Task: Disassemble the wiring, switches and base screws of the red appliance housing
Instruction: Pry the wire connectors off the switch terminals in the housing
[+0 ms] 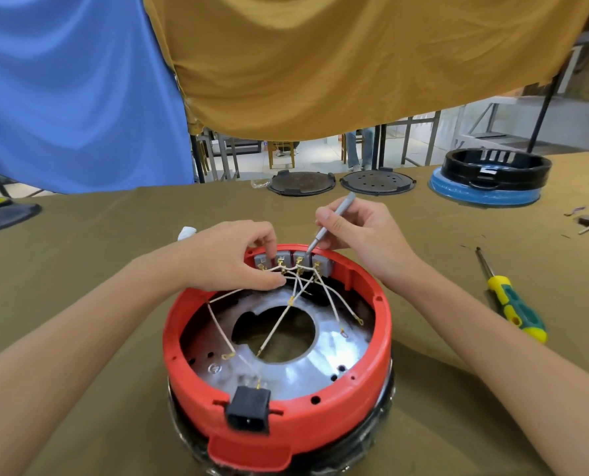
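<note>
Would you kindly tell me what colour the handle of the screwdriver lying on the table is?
Yellow and green, on the screwdriver; head view, its only view.

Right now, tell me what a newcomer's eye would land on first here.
The red housing sits upturned at centre, white wires crossing its metal base. At its far rim the right hand pokes a grey tool at the grey switches; the left hand pinches wires there.

round red plastic appliance housing with shiny silver metal plate inside; row of grey block switches; white braided wires with gold terminals; black plug socket; slim grey metal tool; yellow-and-green-handled screwdriver; olive table cloth; blue hanging cloth; mustard hanging cloth.
</note>
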The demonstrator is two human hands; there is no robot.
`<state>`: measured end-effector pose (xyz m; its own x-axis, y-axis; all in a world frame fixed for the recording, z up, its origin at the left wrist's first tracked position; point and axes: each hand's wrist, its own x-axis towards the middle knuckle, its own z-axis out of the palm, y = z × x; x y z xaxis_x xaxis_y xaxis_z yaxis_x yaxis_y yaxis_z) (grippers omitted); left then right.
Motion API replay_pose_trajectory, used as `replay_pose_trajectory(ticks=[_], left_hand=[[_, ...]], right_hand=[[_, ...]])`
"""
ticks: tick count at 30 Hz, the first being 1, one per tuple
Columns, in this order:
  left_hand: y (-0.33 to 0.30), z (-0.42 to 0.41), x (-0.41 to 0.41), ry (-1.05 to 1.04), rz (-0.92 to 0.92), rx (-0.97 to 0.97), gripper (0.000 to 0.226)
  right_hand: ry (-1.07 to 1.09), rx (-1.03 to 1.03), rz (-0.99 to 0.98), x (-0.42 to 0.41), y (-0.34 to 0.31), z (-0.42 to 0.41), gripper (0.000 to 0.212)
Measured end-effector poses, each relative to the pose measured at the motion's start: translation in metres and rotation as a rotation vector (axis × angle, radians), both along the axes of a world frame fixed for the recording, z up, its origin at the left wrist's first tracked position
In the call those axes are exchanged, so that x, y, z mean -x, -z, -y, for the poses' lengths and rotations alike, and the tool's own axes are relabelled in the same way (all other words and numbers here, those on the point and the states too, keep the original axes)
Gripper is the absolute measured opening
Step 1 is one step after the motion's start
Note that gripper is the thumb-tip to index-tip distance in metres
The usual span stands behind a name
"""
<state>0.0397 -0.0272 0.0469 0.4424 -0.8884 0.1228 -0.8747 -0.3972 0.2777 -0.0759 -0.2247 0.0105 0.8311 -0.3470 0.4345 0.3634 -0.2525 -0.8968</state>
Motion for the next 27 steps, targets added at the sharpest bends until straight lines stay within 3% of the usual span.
replay_pose_trajectory(ticks=[7,13,18,27], left_hand=[[0.010,0.016,-0.004,0.187,-0.104,0.176,0.017],[0.022,0.019,-0.010,0.155,-0.099,0.208,0.024],[0.022,0.020,-0.011,0.168,-0.136,0.205,0.008],[0.020,0.019,-0.010,0.173,-0.151,0.225,0.006]], right_hand=[[0.039,0.070,0.093,-0.002,0.002,-0.003,0.010],[0.069,0.152,0.097,-0.003,0.004,0.000,0.014],[0.082,0.222,0.086,-0.001,0.003,0.000,0.013],[0.145,0.433,0.082,0.006,-0.005,-0.008,0.017]])
